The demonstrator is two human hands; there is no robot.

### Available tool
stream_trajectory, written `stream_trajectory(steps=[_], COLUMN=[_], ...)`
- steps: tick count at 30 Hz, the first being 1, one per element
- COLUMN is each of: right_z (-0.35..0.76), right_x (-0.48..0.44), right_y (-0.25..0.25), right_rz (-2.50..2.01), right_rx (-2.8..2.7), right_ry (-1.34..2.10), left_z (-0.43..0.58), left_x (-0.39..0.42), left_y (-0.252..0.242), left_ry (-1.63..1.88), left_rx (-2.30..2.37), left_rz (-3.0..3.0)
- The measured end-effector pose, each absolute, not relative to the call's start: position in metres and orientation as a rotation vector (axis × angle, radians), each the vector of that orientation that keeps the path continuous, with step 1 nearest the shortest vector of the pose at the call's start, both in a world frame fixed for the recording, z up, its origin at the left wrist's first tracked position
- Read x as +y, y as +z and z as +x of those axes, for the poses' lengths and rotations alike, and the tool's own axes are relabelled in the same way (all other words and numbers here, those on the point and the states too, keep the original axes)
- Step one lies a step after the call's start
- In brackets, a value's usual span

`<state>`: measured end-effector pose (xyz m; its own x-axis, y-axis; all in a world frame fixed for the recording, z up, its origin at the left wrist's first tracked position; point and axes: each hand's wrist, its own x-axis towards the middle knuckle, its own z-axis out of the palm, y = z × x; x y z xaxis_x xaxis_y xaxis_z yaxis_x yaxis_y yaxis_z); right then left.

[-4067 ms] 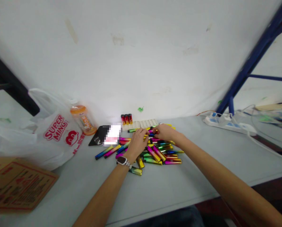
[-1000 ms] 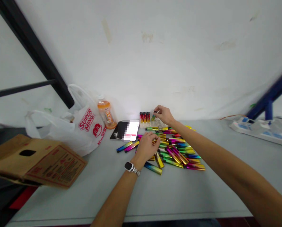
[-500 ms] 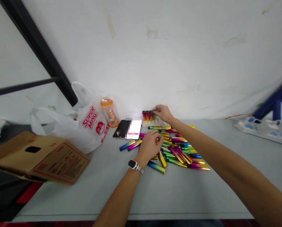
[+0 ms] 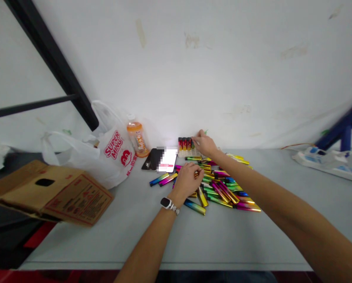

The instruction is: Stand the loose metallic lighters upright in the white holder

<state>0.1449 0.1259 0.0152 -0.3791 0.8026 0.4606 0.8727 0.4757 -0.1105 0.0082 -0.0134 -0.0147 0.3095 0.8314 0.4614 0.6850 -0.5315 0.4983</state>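
Note:
A heap of several shiny rainbow-coloured lighters [image 4: 223,188] lies on the grey table [image 4: 170,239]. My left hand [image 4: 187,179], with a watch on the wrist, rests curled on the heap's left side, its fingers closed on a lighter. My right hand [image 4: 203,143] reaches to the back, its fingers pinched at the lighters standing upright [image 4: 185,143] in a pale tray [image 4: 187,153] by the wall. What the fingertips hold is too small to make out.
A phone [image 4: 161,159] lies left of the tray. An orange drink bottle [image 4: 137,135] and a white plastic bag [image 4: 105,153] stand further left, with a cardboard box [image 4: 54,192] at the table's left edge. A power strip [image 4: 326,163] lies at the right.
My right hand carried a lighter from the heap to the tray and set it beside the upright ones. My left hand stayed on the heap. The view shifted slightly.

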Motion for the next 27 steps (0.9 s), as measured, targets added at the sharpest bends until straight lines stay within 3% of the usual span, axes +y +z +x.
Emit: stream_trajectory(steps=[11, 16, 20, 27], right_z=[0.143, 0.124, 0.102, 0.060], right_x=[0.095, 0.080, 0.060, 0.037], right_y=[-0.006, -0.002, 0.005, 0.013], right_rz=[-1.557, -1.243, -0.810, -0.667], right_rx=[-2.353, -2.247, -2.469, -2.798], right_ry=[-0.212, 0.030, 0.328, 0.332], left_z=[0.010, 0.001, -0.042, -0.123], left_x=[-0.014, -0.030, -0.059, -0.076], left_y=[-0.015, -0.007, 0.001, -0.013], left_ry=[1.039, 1.058, 1.123, 0.946], left_rx=[1.402, 1.404, 1.586, 1.917], left_rz=[2.373, 2.333, 2.245, 2.138])
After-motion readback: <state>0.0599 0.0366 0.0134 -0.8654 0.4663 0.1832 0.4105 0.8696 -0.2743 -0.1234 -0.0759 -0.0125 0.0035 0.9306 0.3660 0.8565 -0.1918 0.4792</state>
